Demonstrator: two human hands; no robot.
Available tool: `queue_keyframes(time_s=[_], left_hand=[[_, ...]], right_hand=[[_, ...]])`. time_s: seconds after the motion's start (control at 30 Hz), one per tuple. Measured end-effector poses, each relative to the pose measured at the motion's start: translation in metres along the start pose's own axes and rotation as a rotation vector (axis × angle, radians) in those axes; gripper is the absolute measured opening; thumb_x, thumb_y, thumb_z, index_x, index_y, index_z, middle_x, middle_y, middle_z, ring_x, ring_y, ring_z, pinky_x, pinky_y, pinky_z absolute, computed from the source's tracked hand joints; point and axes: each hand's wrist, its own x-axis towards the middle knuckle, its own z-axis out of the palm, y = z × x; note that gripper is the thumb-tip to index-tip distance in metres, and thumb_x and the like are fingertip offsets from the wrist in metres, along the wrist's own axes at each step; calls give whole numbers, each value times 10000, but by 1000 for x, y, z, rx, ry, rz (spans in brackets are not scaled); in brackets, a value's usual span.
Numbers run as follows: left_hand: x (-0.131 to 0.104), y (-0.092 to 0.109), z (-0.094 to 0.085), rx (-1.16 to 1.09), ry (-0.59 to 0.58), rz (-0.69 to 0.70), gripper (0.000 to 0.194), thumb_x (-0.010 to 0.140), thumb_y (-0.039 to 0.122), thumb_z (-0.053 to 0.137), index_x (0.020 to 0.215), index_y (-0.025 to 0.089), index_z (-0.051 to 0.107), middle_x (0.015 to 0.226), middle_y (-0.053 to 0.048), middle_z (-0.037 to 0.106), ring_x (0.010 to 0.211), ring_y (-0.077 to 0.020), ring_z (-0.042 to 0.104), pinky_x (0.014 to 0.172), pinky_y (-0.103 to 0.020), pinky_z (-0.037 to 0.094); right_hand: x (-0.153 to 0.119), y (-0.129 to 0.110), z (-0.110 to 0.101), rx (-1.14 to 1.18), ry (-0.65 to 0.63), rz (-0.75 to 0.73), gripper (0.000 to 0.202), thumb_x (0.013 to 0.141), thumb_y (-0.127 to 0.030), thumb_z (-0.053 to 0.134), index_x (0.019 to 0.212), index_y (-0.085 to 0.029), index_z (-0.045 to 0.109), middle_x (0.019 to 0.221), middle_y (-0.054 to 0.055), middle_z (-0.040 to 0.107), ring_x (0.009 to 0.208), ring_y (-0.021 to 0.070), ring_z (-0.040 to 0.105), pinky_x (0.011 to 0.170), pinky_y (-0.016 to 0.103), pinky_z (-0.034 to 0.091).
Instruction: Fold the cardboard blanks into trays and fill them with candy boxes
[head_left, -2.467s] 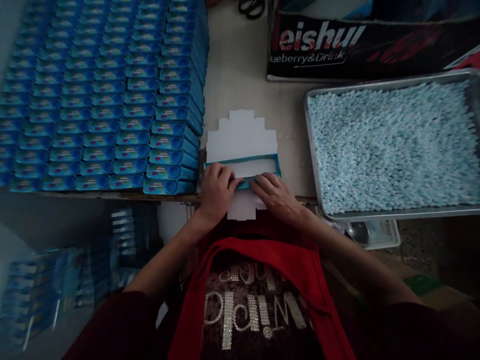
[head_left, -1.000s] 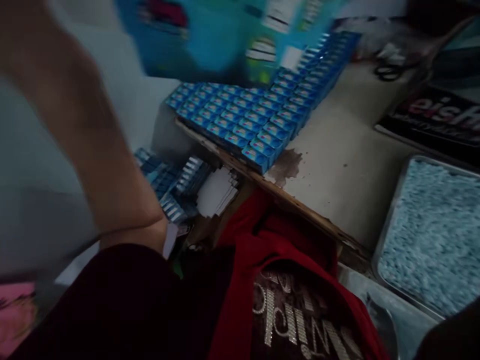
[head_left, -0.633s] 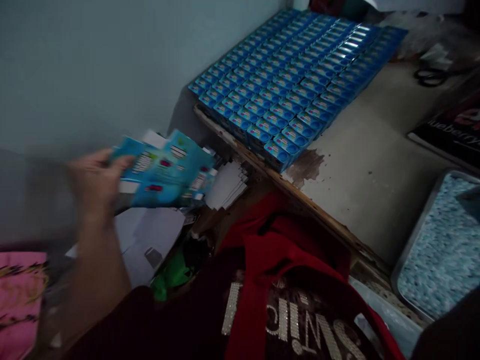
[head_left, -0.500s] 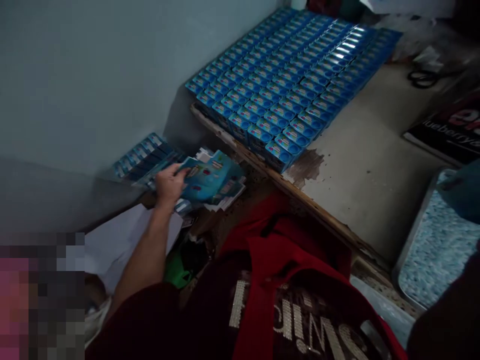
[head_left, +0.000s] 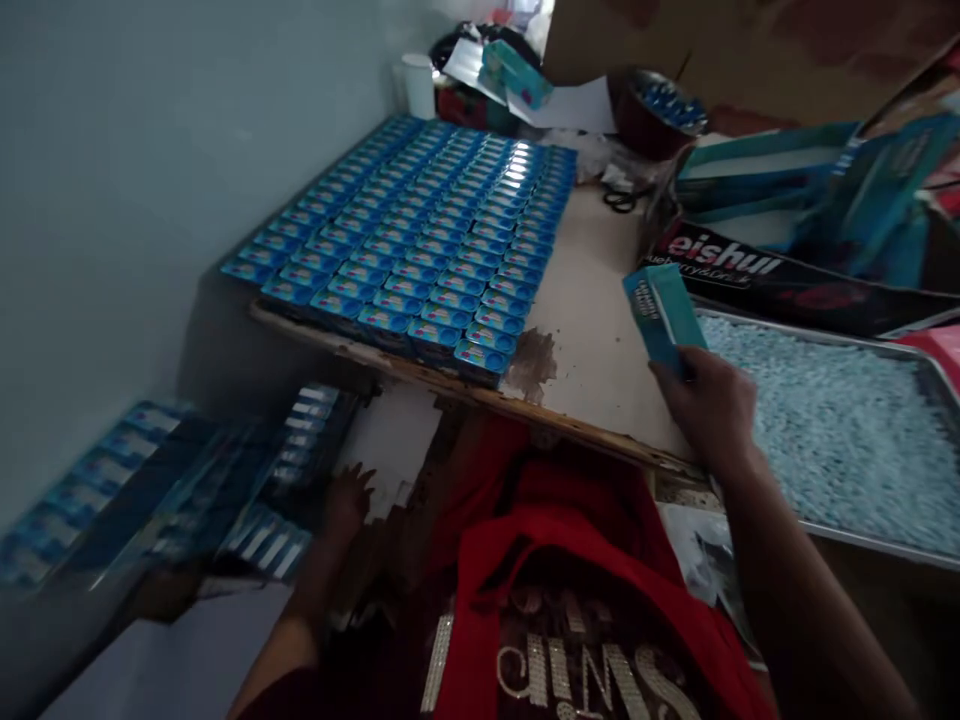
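Note:
My right hand point(head_left: 712, 410) grips a flat teal carton point(head_left: 664, 310) with white lettering, held up over the table near a tray point(head_left: 795, 520) of pale blue pellets. My left hand point(head_left: 351, 500) is low, below the table's edge, with its fingers apart and nothing visible in them. It is close to a white sheet-like surface point(head_left: 394, 440) and to blue packs point(head_left: 307, 420) stacked at the left, which motion partly smears. Rows of small blue packs point(head_left: 420, 240) cover the left part of the table point(head_left: 592, 300).
A black open box point(head_left: 750, 265) with teal cartons stands on the right. Behind are scissors point(head_left: 621, 200), a bowl point(head_left: 652, 115) of small blue pieces and a white cup point(head_left: 418, 85). A wall point(head_left: 187, 130) borders the left; white paper point(head_left: 172, 650) lies lower left.
My view has swung to the right. The printed teal cards that my left hand held are no longer in it. My right hand, with the teal carton, has come into view over the table.

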Motion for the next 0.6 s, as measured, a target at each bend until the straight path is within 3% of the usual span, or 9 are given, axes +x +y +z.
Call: queue_keyframes(time_s=[0.1,0.17,0.23,0.33,0.4,0.47,0.53,0.6], left_hand=[[22,23,-20,-45,315,-37,344,1016,242,487,1180,148,775,1168,-160,808,1036,-274,777,900,-397,618],[38,52,-50,-84,578,31,258,1042,258,561,1176,171,764,1078,-106,830,920,-229,787,798,-324,607],[53,93,-91,-86,770,219,183,1010,158,619,1093,193,778,982,-70,837,847,-195,785,754,-281,584],[81,176,-155,-91,970,480,271,918,28,692,1075,227,789,991,-42,846,882,-187,790,883,-302,608],[105,238,-182,-227,975,616,309,901,15,711,1121,220,778,1030,-56,843,948,-198,797,962,-341,623],[135,296,-194,-337,858,734,313,933,27,672,1174,210,753,1100,-82,832,1055,-221,790,1036,-396,612],[169,347,-196,-397,725,763,281,974,67,649,1207,203,727,1166,-102,812,1161,-254,763,1077,-443,592],[207,390,-197,-448,629,724,273,1000,124,660,1259,203,698,1232,-115,787,1233,-274,727,1084,-456,582]], right_hand=[[11,-22,8,-164,-152,27,336,973,-399,604,1144,-171,782,1014,147,819,919,282,746,758,330,458],[32,-33,16,-214,-231,38,309,1004,-362,594,1169,-168,769,1072,153,820,992,293,757,803,331,482],[63,-42,28,-215,-258,66,291,1012,-340,612,1178,-155,765,1147,173,808,1068,308,754,857,342,503],[115,-54,53,-66,-263,69,385,1024,-366,647,1305,-114,723,1227,199,781,1141,310,735,943,363,529],[147,-53,65,119,-238,-48,452,1058,-362,607,1438,-119,646,1297,174,759,1179,269,716,1007,358,533],[175,-34,62,240,-142,-214,431,1080,-309,549,1483,-169,613,1388,132,719,1248,233,676,1086,355,514],[205,9,44,216,25,-267,384,1060,-247,532,1422,-200,650,1435,117,679,1337,247,614,1168,393,472],[236,69,15,103,212,-150,382,1024,-247,547,1388,-188,645,1433,142,654,1390,306,559,1208,484,438]])
